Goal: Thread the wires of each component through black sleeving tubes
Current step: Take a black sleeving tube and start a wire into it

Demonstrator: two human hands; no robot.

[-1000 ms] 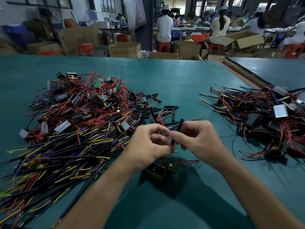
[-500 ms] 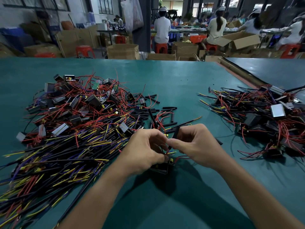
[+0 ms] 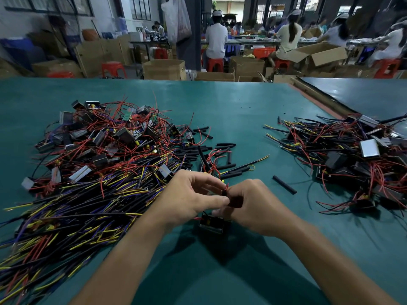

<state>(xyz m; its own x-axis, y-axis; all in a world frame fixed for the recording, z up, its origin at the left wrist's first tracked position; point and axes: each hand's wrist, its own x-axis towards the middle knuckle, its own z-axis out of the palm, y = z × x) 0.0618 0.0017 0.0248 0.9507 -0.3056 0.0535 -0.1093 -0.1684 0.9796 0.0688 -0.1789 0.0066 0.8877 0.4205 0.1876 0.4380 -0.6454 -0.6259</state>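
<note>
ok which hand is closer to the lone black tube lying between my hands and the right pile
Right. The right hand is just left of the lone tube, not touching it; the left hand is farther left, on the far side of the right hand.

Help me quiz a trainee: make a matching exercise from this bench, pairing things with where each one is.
Things: 1 red wire; 2 held sleeve; 3 loose sleeve; 4 component.
Places: A under the left hand and right hand; B alone on the table, right of the hands; C gripped in the right hand; D tip poking up between the hands.
Pairs: 1-D, 2-C, 3-B, 4-A.
</note>
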